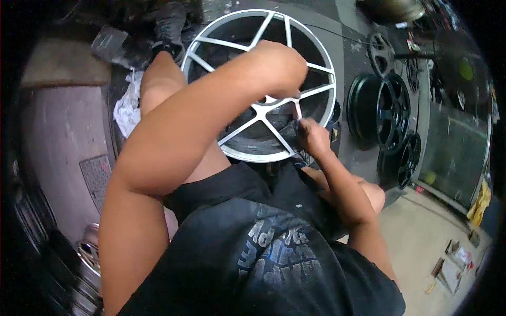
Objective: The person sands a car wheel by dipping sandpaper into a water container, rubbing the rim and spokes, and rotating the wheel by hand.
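Note:
A large silver alloy wheel rim (262, 120) with paired thin spokes lies face up before me, between my legs. My left hand (282, 66) reaches over its upper spokes, wrist bent and fingers curled down. A narrow pale pink strip (298, 110) spans the short gap between my hands, beside a spoke at the rim's right side. Its upper end meets the fingertips of my left hand. My right hand (314, 137) is closed round the lower end. I cannot make out what the strip is made of. Most of my left fingers are hidden behind the hand.
Dark wheel rims (392, 113) stand at the right, near a glass-fronted cabinet (453, 137). A crumpled white cloth (128, 108) lies by my left leg. Another silver rim (90, 247) shows at lower left. Tools and scraps (450, 271) lie on the floor at lower right.

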Tool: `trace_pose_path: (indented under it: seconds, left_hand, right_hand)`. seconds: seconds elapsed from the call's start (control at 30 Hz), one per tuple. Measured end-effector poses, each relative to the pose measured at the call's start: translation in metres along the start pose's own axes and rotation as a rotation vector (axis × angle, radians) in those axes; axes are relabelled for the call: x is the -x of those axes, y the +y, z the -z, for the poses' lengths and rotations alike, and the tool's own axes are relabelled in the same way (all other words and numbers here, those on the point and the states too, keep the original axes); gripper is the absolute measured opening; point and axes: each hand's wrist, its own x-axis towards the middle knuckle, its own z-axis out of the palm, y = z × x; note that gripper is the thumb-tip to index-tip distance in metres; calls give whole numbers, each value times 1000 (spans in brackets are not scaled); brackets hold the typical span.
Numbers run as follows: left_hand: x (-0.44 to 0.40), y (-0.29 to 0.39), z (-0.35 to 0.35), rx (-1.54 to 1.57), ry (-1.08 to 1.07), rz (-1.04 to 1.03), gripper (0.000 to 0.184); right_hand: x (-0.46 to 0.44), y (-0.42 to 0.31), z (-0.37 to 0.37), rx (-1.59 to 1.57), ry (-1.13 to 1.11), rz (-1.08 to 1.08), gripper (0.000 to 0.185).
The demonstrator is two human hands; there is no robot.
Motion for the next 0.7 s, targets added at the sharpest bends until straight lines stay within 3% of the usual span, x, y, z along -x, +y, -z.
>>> trace_pose_path:
  seconds: [0.03, 0.13, 0.2, 0.37, 0.5, 0.57, 0.7]
  left_hand:
    - [0, -1, 7, -5, -10, 30, 52]
    - [-6, 3, 15, 38, 117, 28, 54]
    - [-14, 6, 5, 50, 216, -25, 55]
    - [-32, 8, -28, 23, 42, -117, 51]
    - [-23, 16, -31, 46, -93, -28, 52]
    - [-19, 15, -38, 0, -122, -43, 53]
    - [-22, 6, -51, -36, -133, -22, 57]
  right_hand:
    - [20, 3, 3, -48, 16, 26, 24]
    - [36, 2, 52, -416, 12, -303, 21]
    - [38, 15, 93, -425, 161, -197, 23]
    - [35, 75, 123, -393, 346, -247, 28]
    - [27, 84, 110, -555, 420, -356, 28]
    - [19, 79, 108, -451, 473, -225, 26]
    - [15, 75, 125, -485, 446, -201, 22]
